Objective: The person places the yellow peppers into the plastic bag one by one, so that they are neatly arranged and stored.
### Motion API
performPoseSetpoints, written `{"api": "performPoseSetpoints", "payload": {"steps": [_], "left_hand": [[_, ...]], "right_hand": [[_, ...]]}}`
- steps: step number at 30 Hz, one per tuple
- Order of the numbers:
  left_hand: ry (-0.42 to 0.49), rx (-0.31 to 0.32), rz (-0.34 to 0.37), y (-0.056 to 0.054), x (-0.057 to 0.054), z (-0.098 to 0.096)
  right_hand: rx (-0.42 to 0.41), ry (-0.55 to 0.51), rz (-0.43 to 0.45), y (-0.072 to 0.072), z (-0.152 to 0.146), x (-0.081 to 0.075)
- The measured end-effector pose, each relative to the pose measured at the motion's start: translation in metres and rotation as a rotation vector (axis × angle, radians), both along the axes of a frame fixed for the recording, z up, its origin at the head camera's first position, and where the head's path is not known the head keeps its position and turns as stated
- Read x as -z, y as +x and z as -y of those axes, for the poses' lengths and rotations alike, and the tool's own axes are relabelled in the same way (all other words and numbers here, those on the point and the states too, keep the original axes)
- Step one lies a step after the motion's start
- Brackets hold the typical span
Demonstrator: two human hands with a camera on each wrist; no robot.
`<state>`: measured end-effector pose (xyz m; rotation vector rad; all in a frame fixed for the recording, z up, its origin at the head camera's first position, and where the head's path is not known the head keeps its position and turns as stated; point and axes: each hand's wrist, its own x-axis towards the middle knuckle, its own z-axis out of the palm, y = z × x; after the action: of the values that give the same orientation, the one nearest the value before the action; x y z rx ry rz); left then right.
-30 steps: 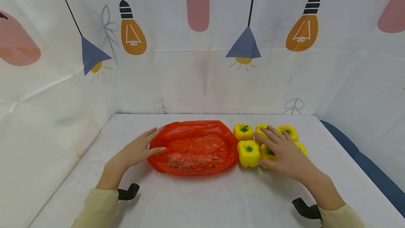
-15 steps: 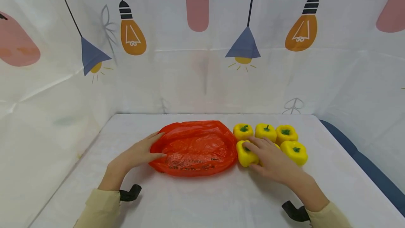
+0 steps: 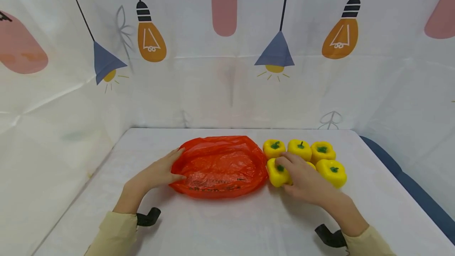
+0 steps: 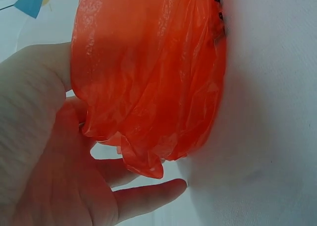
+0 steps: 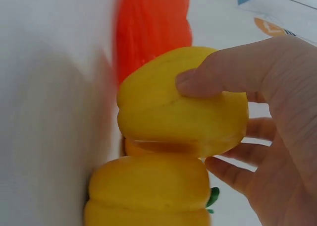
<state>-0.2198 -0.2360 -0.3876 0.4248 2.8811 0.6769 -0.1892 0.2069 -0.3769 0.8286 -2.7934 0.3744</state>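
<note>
A red plastic bag point(image 3: 220, 165) sits on the table with its opening facing up. My left hand point(image 3: 156, 175) lies along the bag's left end, thumb in front and fingers behind; in the left wrist view those fingers point(image 4: 148, 198) are extended beside the crinkled film. With my right hand point(image 3: 305, 181) I grip the front-left yellow bell pepper point(image 3: 277, 173), right beside the bag. In the right wrist view, my thumb presses on this pepper point(image 5: 163, 107), which tilts slightly. Another yellow bell pepper point(image 5: 148, 191) is close by it, its green stem showing.
Several more yellow bell peppers stand in two rows, including one at the back left point(image 3: 273, 148) and one at the front right point(image 3: 331, 172). A white-covered table point(image 3: 227, 224) holds everything. A printed curtain point(image 3: 199, 90) closes off the back; a dark blue seat point(image 3: 412, 177) is at the right.
My right hand has moved left from over the middle peppers and taken hold of the front-left one, tilting it slightly. My left hand has shifted slightly right along the bag.
</note>
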Motion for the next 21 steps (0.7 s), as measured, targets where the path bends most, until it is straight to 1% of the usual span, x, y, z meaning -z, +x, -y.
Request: {"api": "performPoseSetpoints", "payload": {"steps": [2, 6, 9, 12, 16, 19, 21], "left_hand": [[0.001, 0.002, -0.01, 0.0, 0.001, 0.001], [0.004, 0.006, -0.03, 0.0, 0.001, 0.002], [0.0, 0.01, -0.038, 0.0, 0.0, 0.002], [-0.006, 0.004, -0.037, 0.001, 0.0, 0.002], [-0.009, 0.005, -0.036, 0.001, 0.002, 0.003], [-0.009, 0.013, -0.039, 0.001, 0.002, 0.002], [-0.009, 0.017, -0.04, 0.001, 0.001, 0.001]], "right_hand": [[-0.005, -0.036, -0.01, 0.001, 0.0, -0.005], [-0.035, -0.091, -0.061, 0.002, 0.001, -0.014], [-0.043, -0.119, -0.084, 0.002, 0.003, -0.017], [-0.033, -0.145, -0.078, 0.001, 0.01, -0.02], [-0.03, -0.18, -0.046, -0.001, 0.025, -0.025], [-0.044, -0.223, -0.015, -0.008, 0.039, -0.024], [-0.059, -0.243, 0.003, -0.015, 0.049, -0.02]]}}
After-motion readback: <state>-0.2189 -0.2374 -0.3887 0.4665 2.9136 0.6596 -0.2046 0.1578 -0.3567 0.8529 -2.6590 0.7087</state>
